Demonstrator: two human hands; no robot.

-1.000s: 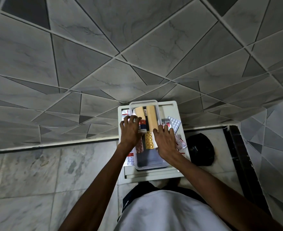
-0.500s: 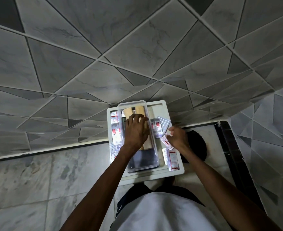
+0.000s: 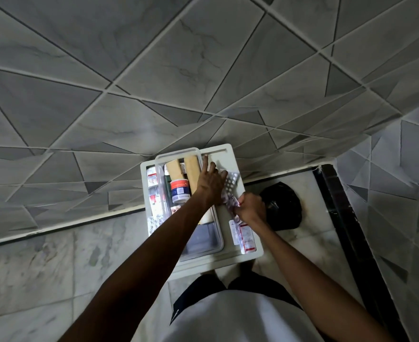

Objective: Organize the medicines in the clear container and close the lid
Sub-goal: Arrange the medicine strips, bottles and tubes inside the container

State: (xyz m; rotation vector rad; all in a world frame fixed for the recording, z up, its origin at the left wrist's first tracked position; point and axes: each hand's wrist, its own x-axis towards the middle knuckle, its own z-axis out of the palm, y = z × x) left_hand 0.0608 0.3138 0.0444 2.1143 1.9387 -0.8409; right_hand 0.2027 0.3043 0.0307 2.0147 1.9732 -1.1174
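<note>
Our left hand [image 3: 209,180] reaches across the clear container [image 3: 191,206], fingers spread, fingertips at a silver blister strip [image 3: 230,186] lying just right of the container's far corner. Our right hand [image 3: 249,209] is curled shut, pinching a crumpled red-and-white strip [image 3: 231,202] just beside the container's right wall.

The container sits open on a white tray [image 3: 228,253], which rests on the marble floor [image 3: 55,267] by the tiled wall [image 3: 154,70]. Inside it we count two tan boxes [image 3: 193,171] standing side by side at the far end and one white bottle [image 3: 179,190] with a red and blue label lying near them; our forearm hides the rest. Left of the container, packs [image 3: 152,186] lie in a column on the tray, too blurred to count. At the near right, red-and-white strips [image 3: 244,236] lie in a small pile. One black bag [image 3: 282,206] sits on the floor right of the tray.

Half a second ago the left hand lay flat on the boxes inside the container; now it has crossed to the right rim. The right hand stays on the strips beside the container.
</note>
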